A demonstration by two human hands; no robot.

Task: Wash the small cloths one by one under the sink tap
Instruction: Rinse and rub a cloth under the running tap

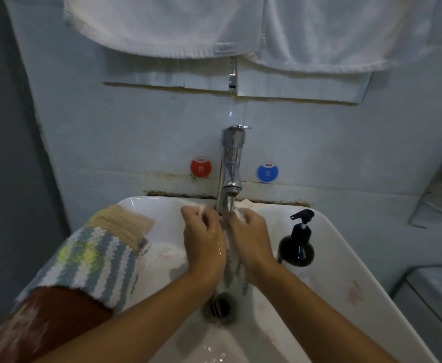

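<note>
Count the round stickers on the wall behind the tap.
2: a red sticker left of the tap and a blue sticker right of it. The tap could hide others.

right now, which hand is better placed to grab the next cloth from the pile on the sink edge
Left. The pile of cloths lies on the sink's left rim, beside the left hand. The right hand is on the far side, by the black pump bottle.

Pale blue tiled wall (125,132) in dim light; two white terry towels (162,24) hang above a narrow mirror strip (293,86).
</note>
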